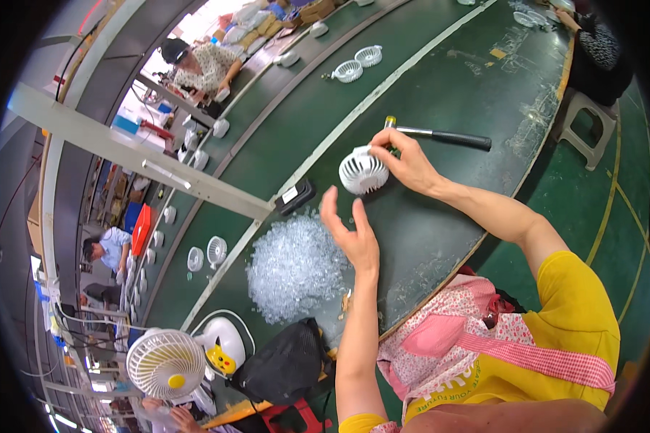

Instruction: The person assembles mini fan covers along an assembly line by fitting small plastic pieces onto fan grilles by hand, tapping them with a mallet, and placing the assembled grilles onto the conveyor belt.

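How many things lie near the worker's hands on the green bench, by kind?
White round grille part, held by the right hand: 1
Hammer: 1
Pile of clear small pieces, near the open left hand: 1
Small black block: 1
Total: 4

A long dark green bench (440,238) with a pale stripe along it carries the work. Near the middle lies a heap of small clear plastic pieces (295,265), beside the stripe. Just above the heap a small black box (294,196) sits against the stripe. Toward the far part lies a hammer (440,135) with a black handle. Two white grilles (358,63) rest farther along, across the stripe. Two more white grilles (206,254) stand near the left edge. At the near end are a black bag (285,366) and a white desk fan (166,363).
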The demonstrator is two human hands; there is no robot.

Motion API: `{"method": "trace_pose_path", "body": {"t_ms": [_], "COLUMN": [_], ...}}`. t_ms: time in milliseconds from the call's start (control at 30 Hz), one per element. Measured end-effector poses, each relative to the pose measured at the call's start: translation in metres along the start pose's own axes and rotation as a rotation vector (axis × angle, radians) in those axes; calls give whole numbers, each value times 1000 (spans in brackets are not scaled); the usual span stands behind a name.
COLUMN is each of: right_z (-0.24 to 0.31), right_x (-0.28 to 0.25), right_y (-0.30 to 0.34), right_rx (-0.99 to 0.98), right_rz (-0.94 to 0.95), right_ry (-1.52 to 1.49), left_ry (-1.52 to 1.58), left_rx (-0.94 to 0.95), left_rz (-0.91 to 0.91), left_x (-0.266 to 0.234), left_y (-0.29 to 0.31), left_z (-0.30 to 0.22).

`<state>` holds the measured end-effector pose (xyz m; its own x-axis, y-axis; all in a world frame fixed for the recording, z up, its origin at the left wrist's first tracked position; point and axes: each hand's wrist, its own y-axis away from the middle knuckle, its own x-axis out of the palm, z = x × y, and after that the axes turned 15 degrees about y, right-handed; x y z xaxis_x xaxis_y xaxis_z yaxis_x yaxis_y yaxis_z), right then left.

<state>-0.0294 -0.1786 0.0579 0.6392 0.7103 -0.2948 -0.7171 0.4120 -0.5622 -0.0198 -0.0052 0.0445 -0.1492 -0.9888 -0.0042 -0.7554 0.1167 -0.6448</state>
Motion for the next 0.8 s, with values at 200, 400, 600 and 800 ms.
{"method": "trace_pose_path", "body": {"t_ms": [200,400,600,800], "right_z": [-58,-63,-67,-68], "right_x": [25,24,22,27], "right_y": [-27,-8,1,2], "right_rx": [-231,-302,-324,-261], "right_rz": [-39,123,158,185], "right_ry": [235,464,472,439], "left_ry": [-52,-362,-475,-441], "left_rx": [-112,101,108,92], "left_rz": [540,693,650,571], "left_x": [15,10,10,6], "left_y": [26,32,33,31], "left_z": [8,20,25,35]}}
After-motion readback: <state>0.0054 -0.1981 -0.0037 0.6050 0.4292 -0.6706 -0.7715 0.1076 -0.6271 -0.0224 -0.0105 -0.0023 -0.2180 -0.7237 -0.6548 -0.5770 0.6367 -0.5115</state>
